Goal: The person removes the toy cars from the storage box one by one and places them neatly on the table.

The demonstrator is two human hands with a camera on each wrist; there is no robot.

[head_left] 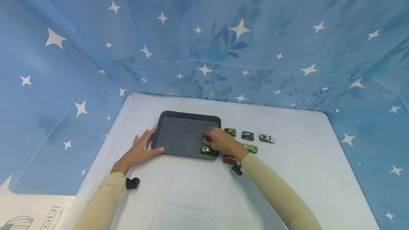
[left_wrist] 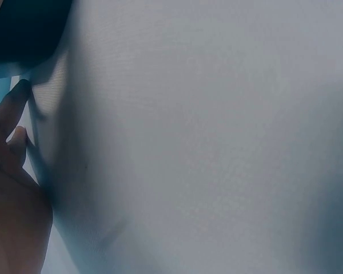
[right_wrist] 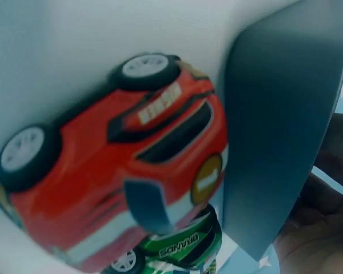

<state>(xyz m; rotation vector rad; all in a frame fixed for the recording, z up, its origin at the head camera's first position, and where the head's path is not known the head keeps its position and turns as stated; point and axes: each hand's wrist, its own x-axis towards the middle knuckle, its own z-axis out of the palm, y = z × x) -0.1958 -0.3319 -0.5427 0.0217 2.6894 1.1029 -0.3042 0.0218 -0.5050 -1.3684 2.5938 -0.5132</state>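
Observation:
A dark grey tray (head_left: 179, 134) lies on the white table. My left hand (head_left: 140, 150) touches its left front corner, with thumb and forefinger spread apart. Over the right end of the tray, my right hand (head_left: 220, 140) pinches an orange toy car (head_left: 206, 140), partly hidden by the fingers. Just in front of it, inside the tray, sits a green toy car (head_left: 208, 150). Beside the tray's front right corner stands a red toy car (head_left: 229, 159), large in the right wrist view. The left wrist view mostly shows white cloth, with some fingers at its left edge.
Right of the tray stand a camouflage-green car (head_left: 230, 132), a dark blue car (head_left: 247, 136), a white car (head_left: 267, 138) and a yellow-green car (head_left: 250, 148), partly behind the right wrist. A blue star-patterned curtain (head_left: 191, 45) rises behind the table.

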